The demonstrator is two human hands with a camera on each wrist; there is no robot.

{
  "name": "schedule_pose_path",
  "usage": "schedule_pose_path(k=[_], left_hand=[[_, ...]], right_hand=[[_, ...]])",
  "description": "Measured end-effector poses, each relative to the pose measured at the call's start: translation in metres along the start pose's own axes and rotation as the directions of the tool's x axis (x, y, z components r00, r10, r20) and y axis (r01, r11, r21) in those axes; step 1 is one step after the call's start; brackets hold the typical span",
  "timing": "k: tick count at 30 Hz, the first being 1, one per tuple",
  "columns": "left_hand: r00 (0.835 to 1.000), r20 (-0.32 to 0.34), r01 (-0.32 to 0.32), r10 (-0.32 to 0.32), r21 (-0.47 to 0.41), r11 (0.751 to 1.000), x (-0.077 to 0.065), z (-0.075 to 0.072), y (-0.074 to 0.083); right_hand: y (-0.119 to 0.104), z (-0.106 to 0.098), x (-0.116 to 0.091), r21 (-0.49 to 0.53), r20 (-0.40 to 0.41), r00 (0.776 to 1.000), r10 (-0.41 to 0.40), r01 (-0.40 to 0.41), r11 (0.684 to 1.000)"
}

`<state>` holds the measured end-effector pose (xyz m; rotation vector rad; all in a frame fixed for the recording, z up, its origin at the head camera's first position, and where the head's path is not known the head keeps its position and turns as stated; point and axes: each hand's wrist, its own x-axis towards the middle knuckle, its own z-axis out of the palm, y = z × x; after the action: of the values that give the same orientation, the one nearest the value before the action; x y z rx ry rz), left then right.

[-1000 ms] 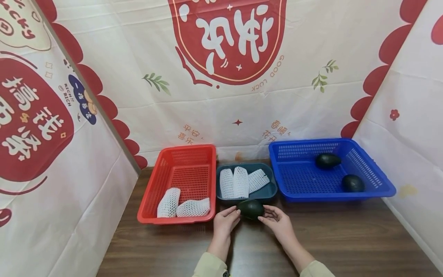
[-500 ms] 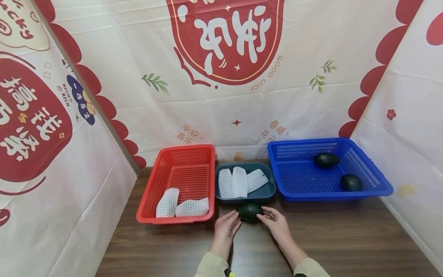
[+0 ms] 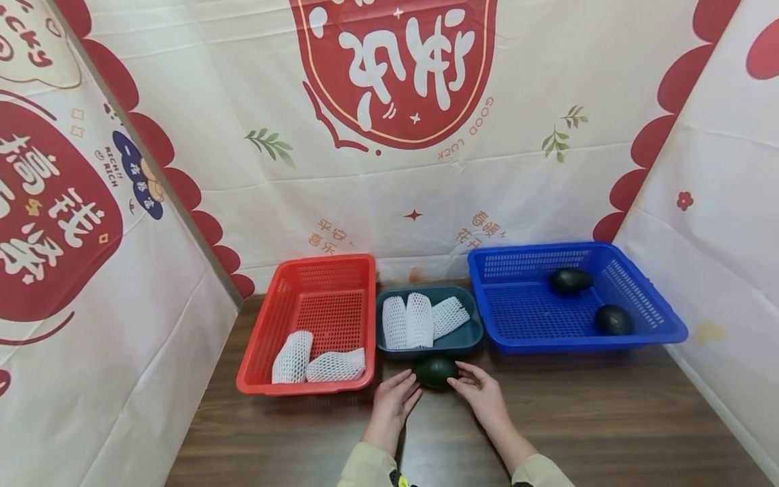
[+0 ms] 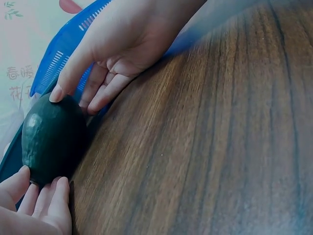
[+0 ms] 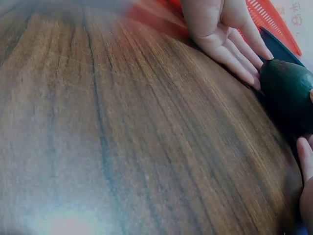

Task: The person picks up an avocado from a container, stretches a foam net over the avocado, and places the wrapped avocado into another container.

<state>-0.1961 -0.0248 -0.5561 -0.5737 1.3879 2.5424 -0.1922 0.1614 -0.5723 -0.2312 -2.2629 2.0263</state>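
Note:
A dark green avocado (image 3: 435, 373) lies sideways just in front of the small teal tray (image 3: 470, 338). My left hand (image 3: 392, 404) pinches its left end between thumb and fingertips. At the other end, the thumb and fingers of my right hand (image 3: 485, 399) grip it. In the left wrist view the avocado (image 4: 51, 137) shows a glossy skin with its narrow end at the left fingertips. The right wrist view catches only part of the avocado (image 5: 288, 90). White foam net sleeves (image 3: 420, 320) lie in the teal tray, several side by side.
A red basket (image 3: 245, 368) on the left holds two white net-sleeved pieces (image 3: 336, 366); their contents are hard to see. On the right, a blue basket (image 3: 584, 343) holds two bare avocados (image 3: 571, 281). Printed cloth (image 3: 365, 189) stands behind the wooden table (image 3: 608, 419).
The avocado has shifted slightly toward me, away from the teal tray, with both hands on its ends. The head view has drifted a little. The baskets' contents look unchanged.

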Motion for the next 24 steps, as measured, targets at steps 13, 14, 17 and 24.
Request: schedule_pose_path(k=[13,14,17,24], left_hand=[[0.999,0.002,0.032,-0.033,0.007,0.999,-0.0041,-0.0003,0.0040],[0.999,-0.001,0.036,-0.036,0.006,0.999,-0.0043,-0.0005,0.0041],[0.999,-0.008,0.036,-0.036,0.007,0.999,-0.0036,-0.0014,0.0044],[0.999,-0.014,0.040,-0.040,0.027,0.999,-0.0057,-0.0051,0.0070]], right_hand=[[0.0019,-0.0022,-0.0016,0.058,0.026,1.000,-0.009,0.008,0.998],[0.0017,-0.0023,-0.0019,0.066,0.029,0.999,-0.013,0.011,0.998],[0.0001,-0.0026,-0.0032,0.082,0.038,0.999,-0.016,0.013,0.997],[-0.0034,-0.0044,-0.0062,0.102,0.044,0.999,-0.018,0.013,0.995]])
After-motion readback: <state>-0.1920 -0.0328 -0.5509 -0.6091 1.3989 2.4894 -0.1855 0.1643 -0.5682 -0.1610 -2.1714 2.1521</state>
